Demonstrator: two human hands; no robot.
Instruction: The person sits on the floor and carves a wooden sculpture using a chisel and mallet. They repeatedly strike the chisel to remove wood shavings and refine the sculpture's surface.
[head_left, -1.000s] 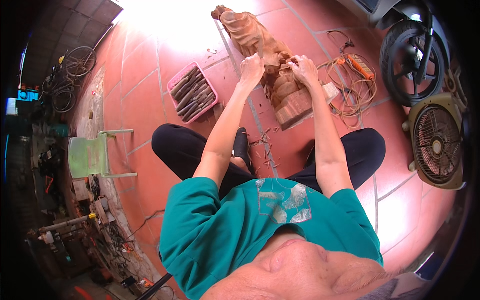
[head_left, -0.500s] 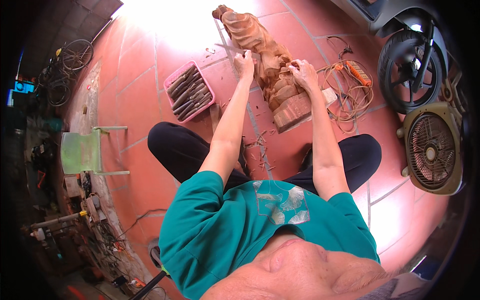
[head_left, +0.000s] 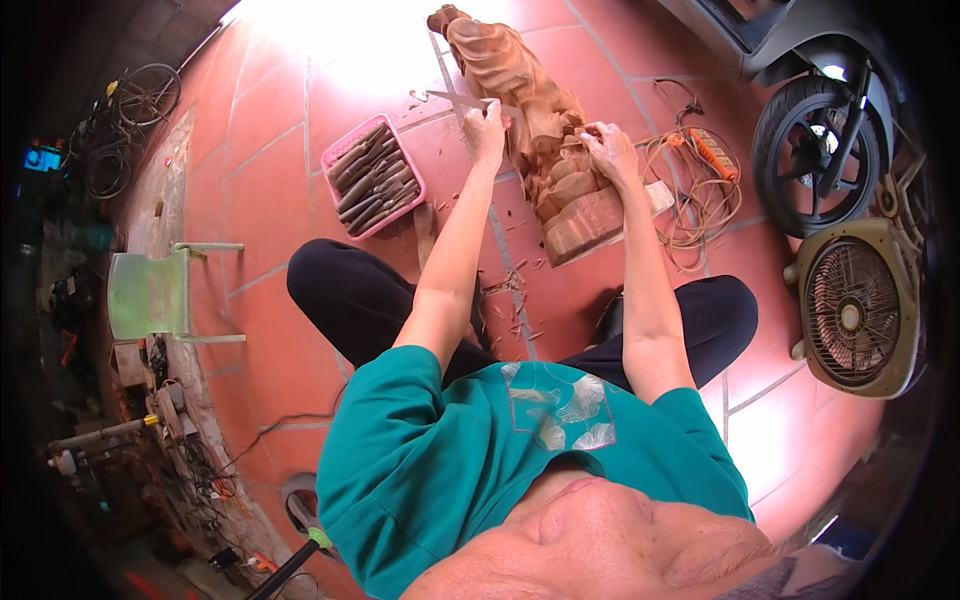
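Note:
A reddish-brown wood carving (head_left: 530, 95) with draped folds lies on the tiled floor in front of me, its block base toward me. My left hand (head_left: 485, 130) is closed on a thin, flat grey blade-like tool (head_left: 456, 98) that sticks out to the left beside the carving; its exact kind is hard to make out. On the carving's right side rests my right hand (head_left: 612, 152), fingers bent over the carved wood near its base. Left of my left hand, a pink basket (head_left: 337, 157) holds several dark-handled carving tools (head_left: 375, 180).
Wood shavings (head_left: 515, 290) litter the tiles between my legs. Right of the carving lie a coiled cable (head_left: 690, 225) and an orange power strip (head_left: 714, 155). A motorbike wheel (head_left: 768, 150) and a box fan (head_left: 850, 315) stand farther right. A green chair (head_left: 145, 295) is at left.
The view has shifted slightly. Both hands stay at nearly the same places on and beside the carving, and the left still holds the grey tool.

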